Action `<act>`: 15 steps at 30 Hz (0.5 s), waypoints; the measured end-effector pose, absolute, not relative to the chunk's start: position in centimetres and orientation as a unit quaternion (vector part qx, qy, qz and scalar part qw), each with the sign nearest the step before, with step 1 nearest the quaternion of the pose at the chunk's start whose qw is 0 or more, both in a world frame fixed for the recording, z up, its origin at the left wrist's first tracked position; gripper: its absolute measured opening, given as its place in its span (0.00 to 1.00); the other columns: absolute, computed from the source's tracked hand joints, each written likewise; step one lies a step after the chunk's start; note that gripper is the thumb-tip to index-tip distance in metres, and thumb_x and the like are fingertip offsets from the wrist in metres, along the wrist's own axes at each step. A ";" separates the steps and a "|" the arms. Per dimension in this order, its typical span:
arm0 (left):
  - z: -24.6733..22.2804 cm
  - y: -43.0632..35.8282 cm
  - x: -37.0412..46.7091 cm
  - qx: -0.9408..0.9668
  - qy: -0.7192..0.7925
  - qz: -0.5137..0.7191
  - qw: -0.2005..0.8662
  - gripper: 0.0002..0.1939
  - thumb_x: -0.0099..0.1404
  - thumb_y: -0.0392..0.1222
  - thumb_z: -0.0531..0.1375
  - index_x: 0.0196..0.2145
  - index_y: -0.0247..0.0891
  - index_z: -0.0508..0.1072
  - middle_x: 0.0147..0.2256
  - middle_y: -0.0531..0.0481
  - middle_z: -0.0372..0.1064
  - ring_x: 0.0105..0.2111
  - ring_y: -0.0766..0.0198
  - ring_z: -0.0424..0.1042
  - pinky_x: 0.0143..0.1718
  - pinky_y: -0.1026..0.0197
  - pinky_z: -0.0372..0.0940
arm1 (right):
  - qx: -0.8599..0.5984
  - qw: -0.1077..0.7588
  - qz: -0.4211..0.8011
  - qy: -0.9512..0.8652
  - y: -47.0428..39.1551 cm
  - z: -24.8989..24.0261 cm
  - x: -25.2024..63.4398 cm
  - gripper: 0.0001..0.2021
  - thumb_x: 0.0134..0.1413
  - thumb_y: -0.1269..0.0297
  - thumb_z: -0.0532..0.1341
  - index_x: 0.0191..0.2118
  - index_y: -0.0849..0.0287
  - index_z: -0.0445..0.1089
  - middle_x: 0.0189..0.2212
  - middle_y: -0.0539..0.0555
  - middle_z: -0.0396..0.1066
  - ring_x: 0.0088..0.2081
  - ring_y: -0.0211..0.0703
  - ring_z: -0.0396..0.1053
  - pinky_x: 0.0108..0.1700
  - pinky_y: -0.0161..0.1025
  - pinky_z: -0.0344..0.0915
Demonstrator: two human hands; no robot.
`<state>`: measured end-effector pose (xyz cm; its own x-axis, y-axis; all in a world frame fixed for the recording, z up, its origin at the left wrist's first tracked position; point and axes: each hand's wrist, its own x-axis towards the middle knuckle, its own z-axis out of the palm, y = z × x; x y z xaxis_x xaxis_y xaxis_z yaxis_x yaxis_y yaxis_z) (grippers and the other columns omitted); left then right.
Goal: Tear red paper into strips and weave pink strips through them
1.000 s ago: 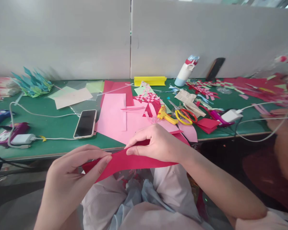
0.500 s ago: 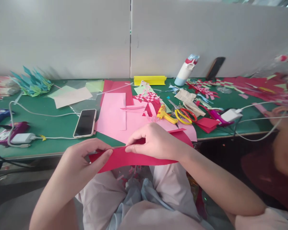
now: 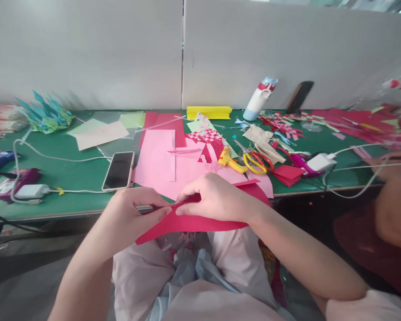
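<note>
A sheet of red paper [image 3: 200, 221] is held at the table's front edge, above my lap. My left hand [image 3: 138, 209] pinches its upper edge between thumb and fingers. Close beside it, my right hand [image 3: 210, 198] pinches the same edge, and the sheet runs on beneath my right wrist. The two sets of fingertips nearly meet. Behind my hands lie pink paper sheets [image 3: 157, 154], a yellow glue gun [image 3: 232, 160] and scissors with yellow handles [image 3: 255, 163]. Part of the red sheet is hidden under my right hand.
A phone [image 3: 119, 171] lies left of the pink sheets. White cables and a charger [image 3: 32, 191] are at the left. A bottle [image 3: 260, 99] stands at the back. Blue-green folded paper [image 3: 46, 112] is at far left. Another person's arm [image 3: 394, 200] is at the right edge.
My left hand has slid right along the red paper's upper edge, close to my right fingertips. My right hand has barely moved and keeps its pinch.
</note>
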<state>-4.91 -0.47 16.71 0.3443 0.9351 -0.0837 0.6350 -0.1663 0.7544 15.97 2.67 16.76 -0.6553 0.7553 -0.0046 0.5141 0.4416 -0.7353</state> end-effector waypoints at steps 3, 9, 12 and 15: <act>16.5 -0.4 -5.2 0.727 0.544 0.199 0.368 0.08 0.59 0.45 0.60 0.27 0.44 0.78 0.28 0.54 0.74 0.30 0.65 0.71 0.31 0.66 0.63 | -0.395 0.164 0.361 -0.829 2.7 16.8 16.6 0.09 0.50 0.60 0.64 0.36 0.56 0.78 0.34 0.49 0.78 0.35 0.39 0.73 0.36 0.34 0.63; 17.0 -0.3 -5.2 0.728 0.568 0.146 0.355 0.09 0.58 0.47 0.59 0.27 0.44 0.77 0.30 0.54 0.75 0.32 0.63 0.72 0.31 0.64 0.63 | -0.383 0.155 0.351 -0.840 2.8 16.7 17.3 0.09 0.51 0.62 0.63 0.37 0.56 0.77 0.35 0.48 0.78 0.35 0.38 0.74 0.37 0.33 0.63; 17.5 -0.3 -4.7 0.751 0.579 0.091 0.305 0.09 0.59 0.45 0.57 0.29 0.45 0.77 0.31 0.54 0.76 0.32 0.62 0.72 0.32 0.63 0.63 | -0.375 0.150 0.340 -0.849 2.8 16.5 17.0 0.09 0.52 0.62 0.62 0.37 0.56 0.77 0.35 0.49 0.78 0.35 0.38 0.73 0.37 0.34 0.63; 17.8 -0.3 -4.0 0.776 0.569 0.075 0.261 0.10 0.59 0.45 0.56 0.32 0.46 0.78 0.33 0.54 0.76 0.31 0.62 0.72 0.32 0.62 0.62 | -0.369 0.145 0.339 -0.853 2.8 16.3 16.6 0.08 0.53 0.63 0.62 0.37 0.57 0.77 0.34 0.50 0.78 0.34 0.39 0.73 0.36 0.34 0.62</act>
